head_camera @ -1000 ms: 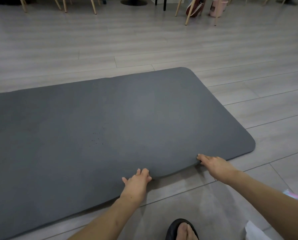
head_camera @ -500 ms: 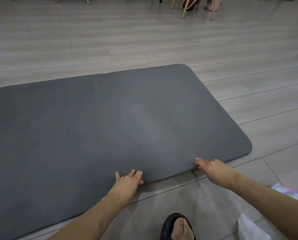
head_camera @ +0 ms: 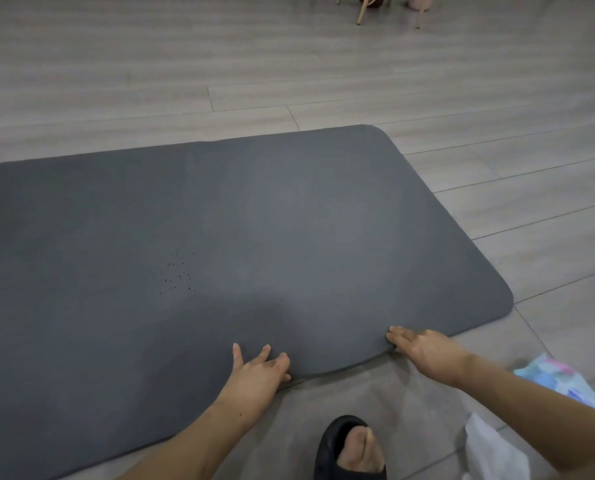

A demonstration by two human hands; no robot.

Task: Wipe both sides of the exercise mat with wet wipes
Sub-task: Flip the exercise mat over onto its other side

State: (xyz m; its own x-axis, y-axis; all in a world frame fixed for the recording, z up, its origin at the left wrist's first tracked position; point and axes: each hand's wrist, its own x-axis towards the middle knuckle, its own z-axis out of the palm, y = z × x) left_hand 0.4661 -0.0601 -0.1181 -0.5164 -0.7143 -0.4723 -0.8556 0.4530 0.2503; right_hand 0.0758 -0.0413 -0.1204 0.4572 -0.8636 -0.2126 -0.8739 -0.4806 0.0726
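Observation:
The dark grey exercise mat lies flat on the wooden floor, with a patch of small dark specks left of its middle. My left hand is at the mat's near edge, fingers spread on top and thumb tucked at the rim. My right hand pinches the same edge further right, fingers on top and thumb underneath. Between the two hands the edge bows slightly up off the floor. A white wipe lies on the floor at the lower right, beside a pastel-coloured pack.
My foot in a black slipper stands on the floor just in front of the mat's near edge. Wooden chair legs and shoes are at the far top right. Grey plank floor surrounds the mat.
My left hand has slid leftward along the near edge. The raised edge between the hands has sunk closer to the floor. My right hand has stayed at its spot.

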